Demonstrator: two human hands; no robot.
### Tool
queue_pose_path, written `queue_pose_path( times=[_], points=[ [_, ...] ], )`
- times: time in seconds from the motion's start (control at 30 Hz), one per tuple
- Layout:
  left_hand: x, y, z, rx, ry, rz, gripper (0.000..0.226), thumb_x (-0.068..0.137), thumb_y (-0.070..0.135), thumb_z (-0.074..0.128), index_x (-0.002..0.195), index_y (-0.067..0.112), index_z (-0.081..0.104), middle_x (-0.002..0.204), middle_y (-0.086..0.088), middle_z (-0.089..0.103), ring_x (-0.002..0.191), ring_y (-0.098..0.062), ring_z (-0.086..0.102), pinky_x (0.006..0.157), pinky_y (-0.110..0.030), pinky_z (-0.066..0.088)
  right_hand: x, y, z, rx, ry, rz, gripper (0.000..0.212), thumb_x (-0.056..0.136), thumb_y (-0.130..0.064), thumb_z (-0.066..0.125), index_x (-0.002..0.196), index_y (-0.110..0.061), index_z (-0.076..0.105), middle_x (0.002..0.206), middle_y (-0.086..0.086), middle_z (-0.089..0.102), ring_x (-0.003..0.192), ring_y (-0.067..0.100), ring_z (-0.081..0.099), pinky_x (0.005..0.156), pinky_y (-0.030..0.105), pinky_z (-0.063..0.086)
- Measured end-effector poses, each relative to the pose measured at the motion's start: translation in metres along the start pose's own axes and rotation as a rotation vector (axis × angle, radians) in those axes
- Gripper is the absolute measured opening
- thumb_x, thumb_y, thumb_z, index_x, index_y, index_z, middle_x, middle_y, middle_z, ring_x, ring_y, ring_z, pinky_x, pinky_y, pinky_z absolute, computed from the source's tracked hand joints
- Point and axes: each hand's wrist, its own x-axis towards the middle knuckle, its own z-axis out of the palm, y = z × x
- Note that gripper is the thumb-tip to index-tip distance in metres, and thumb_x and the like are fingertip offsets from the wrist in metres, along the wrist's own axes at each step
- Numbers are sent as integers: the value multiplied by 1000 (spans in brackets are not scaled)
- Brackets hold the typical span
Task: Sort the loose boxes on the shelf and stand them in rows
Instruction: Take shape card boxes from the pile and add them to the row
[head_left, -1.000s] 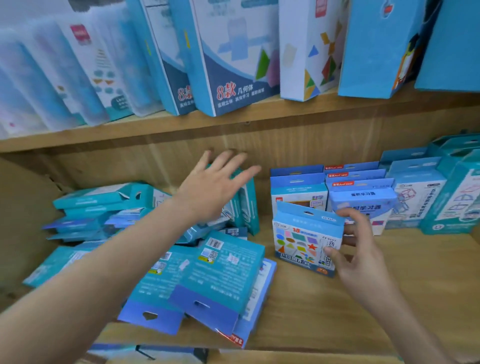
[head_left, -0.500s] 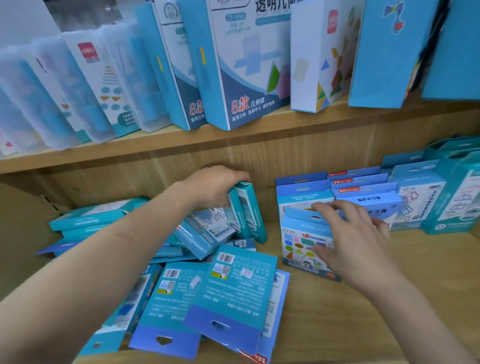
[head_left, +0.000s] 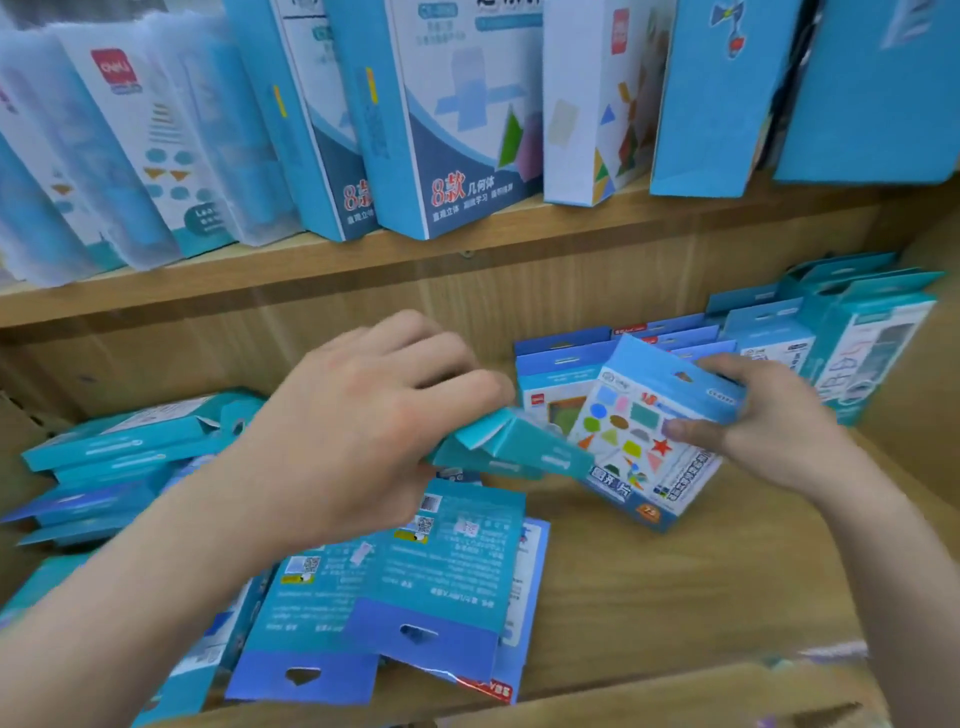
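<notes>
— Looking down onto a light wooden lower shelf (head_left: 675, 597), what are the two hands doing?

— The left hand (head_left: 374, 415) is clenched over the top ends of slim teal cardboard boxes (head_left: 514, 449) and holds them tilted above a loose pile. How many it holds is hard to tell.

— And the right hand?

— The right hand (head_left: 769, 426) grasps a white-and-blue flat box printed with coloured shapes (head_left: 639, 436). The thumb is on the front face and the fingers are behind the hanging tab. This box leans to the left, with its lower edge near the shelf board; whether it touches is unclear. It overlaps the teal boxes in the middle of the view.

— Where are the other boxes?

— Blue flat boxes (head_left: 415, 582) lie face down in an overlapping pile at the front left of the shelf. A stack of teal boxes lying flat (head_left: 119, 447) sits at the far left. Behind the right hand, a row of blue-topped boxes (head_left: 566, 358) stands upright against the back panel. Taller teal boxes (head_left: 872, 343) stand just to the right of that row. On the upper shelf board (head_left: 363, 260), tall blue-and-white boxes (head_left: 457, 130) lean in a row.
</notes>
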Motion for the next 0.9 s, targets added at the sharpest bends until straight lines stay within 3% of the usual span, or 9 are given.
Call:
queue_pose_path(
  times=[0.13, 0.33, 0.5, 0.63, 0.73, 0.8, 0.9],
  points=[
    [15, 54, 32, -50, 71, 181, 36, 80, 2, 43, 107, 23, 55, 98, 3, 63, 93, -25, 56, 63, -35, 45, 1, 4, -38, 5, 105, -65, 51, 66, -27, 85, 110, -27, 62, 94, -5, 66, 92, 22, 63, 85, 40, 50],
    [37, 106, 127, -95, 210, 278, 16, 94, 7, 49, 99, 19, 57, 96, 1, 65, 91, -21, 62, 63, -35, 50, -4, 12, -51, -19, 250, -188, 48, 68, -28, 83, 112, -28, 62, 93, -9, 63, 92, 20, 62, 84, 39, 49],
    [53, 120, 159, -91, 75, 266, 17, 96, 10, 42, 108, 16, 52, 111, -4, 62, 106, -24, 58, 84, -39, 50, -16, 33, -22, 215, 374, -242, 41, 72, -24, 81, 107, -30, 60, 91, -12, 66, 85, 13, 61, 77, 32, 48],
    [44, 115, 160, 13, -320, 156, 39, 90, 13, 36, 127, 22, 46, 128, -7, 53, 117, -26, 52, 99, -52, 42, -15, 48, 5, 288, 368, -285, 39, 73, -22, 80, 108, -21, 63, 100, -5, 67, 94, 16, 62, 84, 34, 48],
    [39, 104, 134, -91, -597, 45, 60, 82, 14, 53, 138, 27, 35, 149, -4, 30, 133, -25, 34, 107, -51, 32, -10, 48, 18, 303, 345, -296, 42, 72, -21, 81, 111, -20, 63, 101, -5, 65, 95, 16, 60, 84, 28, 44],
    [36, 82, 116, -128, -537, -128, 55, 79, 16, 54, 131, 31, 43, 144, 5, 37, 128, -20, 39, 100, -40, 41, -6, 45, 24, 313, 306, -302, 47, 72, -21, 81, 115, -18, 64, 103, -6, 64, 96, 11, 57, 82, 19, 38],
    [27, 26, 97, -8, -465, -484, 32, 82, 25, 48, 113, 29, 57, 120, 5, 59, 112, -23, 55, 83, -36, 50, -1, 35, 28, 386, 254, -306, 50, 71, -20, 81, 117, -15, 64, 104, -8, 63, 92, 3, 54, 75, 8, 37]
  ],
)
